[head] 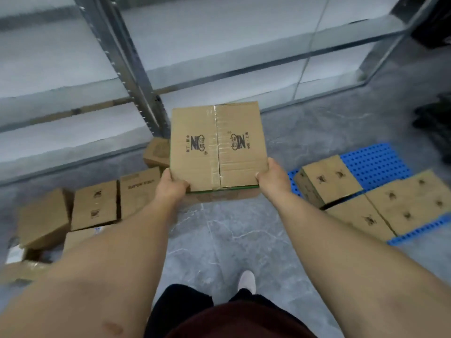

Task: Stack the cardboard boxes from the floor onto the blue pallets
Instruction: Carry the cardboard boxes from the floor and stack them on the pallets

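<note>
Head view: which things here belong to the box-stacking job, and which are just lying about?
Part of the job:
- taped cardboard box, gripped by the left hand and the right hand
- boxes on the floor
- blue pallets
- boxes already on the pallets

Just lying about:
- metal shelving
- dark objects at right

Both hands (220,182) grip taped box (216,145) midair.

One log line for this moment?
hands: left and right grip taped box | box: airborne | blue pallet: three boxes on it
</note>
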`<state>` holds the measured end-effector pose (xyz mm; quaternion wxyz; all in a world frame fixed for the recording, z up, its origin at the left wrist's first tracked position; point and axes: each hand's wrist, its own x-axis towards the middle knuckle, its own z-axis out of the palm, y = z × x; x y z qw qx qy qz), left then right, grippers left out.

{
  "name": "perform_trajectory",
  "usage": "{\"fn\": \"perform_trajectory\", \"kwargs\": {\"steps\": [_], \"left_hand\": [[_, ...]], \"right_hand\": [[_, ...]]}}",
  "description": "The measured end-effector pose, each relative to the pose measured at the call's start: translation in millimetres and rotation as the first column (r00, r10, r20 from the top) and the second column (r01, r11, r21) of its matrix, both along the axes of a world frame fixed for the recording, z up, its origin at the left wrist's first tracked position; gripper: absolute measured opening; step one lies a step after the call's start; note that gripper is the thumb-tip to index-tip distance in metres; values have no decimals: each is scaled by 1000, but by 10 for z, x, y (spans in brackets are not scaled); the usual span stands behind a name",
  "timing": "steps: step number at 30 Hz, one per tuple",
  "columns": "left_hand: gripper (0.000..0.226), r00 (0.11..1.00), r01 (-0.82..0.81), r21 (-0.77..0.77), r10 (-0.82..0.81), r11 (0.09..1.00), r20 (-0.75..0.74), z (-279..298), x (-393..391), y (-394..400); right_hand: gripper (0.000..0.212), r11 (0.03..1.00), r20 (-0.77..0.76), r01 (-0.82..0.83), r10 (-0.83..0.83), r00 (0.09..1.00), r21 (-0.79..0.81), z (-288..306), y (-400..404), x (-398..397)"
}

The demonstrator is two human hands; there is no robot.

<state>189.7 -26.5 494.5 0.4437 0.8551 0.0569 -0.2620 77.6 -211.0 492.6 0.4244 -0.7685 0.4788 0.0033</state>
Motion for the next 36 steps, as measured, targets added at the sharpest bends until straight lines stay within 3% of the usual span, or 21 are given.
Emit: {"fn": "perform_trajectory", "kwargs": {"steps": [9,20,36], "left_hand": [[42,950,312,54,-311,948,-26,-58,-126,-1081],[41,806,588,87,-592,804,17,61,335,-1923],[33,676,736,-42,-737,676,-29,-61,737,-3014]], "right_hand": [[29,965,-67,261,-261,963,-16,-34,-682,-634],[36,859,-27,512,-512,859,10,81,-944,-564],[42,715,31,699,-699,714,16,-11,-1583,-357]]}}
